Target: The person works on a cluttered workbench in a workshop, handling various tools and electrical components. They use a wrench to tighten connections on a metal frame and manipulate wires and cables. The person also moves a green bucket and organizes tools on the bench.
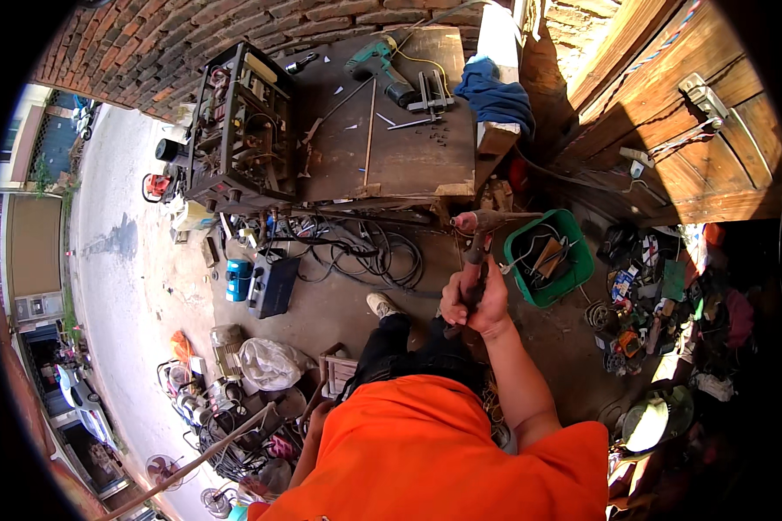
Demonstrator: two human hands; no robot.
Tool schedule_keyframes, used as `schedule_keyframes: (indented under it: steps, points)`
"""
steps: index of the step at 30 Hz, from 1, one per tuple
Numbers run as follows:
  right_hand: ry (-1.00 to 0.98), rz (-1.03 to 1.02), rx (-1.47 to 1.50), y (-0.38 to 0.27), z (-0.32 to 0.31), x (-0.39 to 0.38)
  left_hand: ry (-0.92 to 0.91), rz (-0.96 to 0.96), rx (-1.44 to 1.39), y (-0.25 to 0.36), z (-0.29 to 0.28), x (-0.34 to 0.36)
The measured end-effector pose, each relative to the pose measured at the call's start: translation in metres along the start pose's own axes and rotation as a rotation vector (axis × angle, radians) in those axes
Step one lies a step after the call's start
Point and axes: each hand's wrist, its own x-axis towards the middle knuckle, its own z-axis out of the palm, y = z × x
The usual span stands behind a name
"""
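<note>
Near table edge (417, 187), tool (474, 254) in right hand (489, 306), floor (339, 313) below

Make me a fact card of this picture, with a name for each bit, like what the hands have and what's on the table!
Right hand: gripping a worn reddish tool, kind unclear
Left hand: low beside the body, partly hidden; grip unclear
Shirt: orange
Tabletop: has a teal drill on it
Floor, right of the right hand: green tub with things inside
Floor, left: blue can
</note>
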Motion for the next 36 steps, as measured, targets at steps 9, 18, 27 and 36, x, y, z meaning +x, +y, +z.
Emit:
schedule_keyframes:
  steps: [9, 18, 27, 36]
  points:
    - [0.033, -0.028, -0.039, 0.005, 0.003, 0.0, 0.013, -0.091, 0.004, 0.091, -0.004, -0.03]
    - [0.064, -0.068, -0.071, 0.004, 0.002, -0.003, -0.011, -0.095, 0.021, 0.117, 0.001, -0.038]
    - [0.047, -0.088, -0.095, 0.005, -0.007, 0.0, 0.024, -0.116, 0.051, 0.106, 0.004, -0.03]
    - [0.171, -0.122, -0.092, 0.001, 0.001, -0.002, 0.028, -0.095, 0.124, 0.105, 0.004, -0.027]
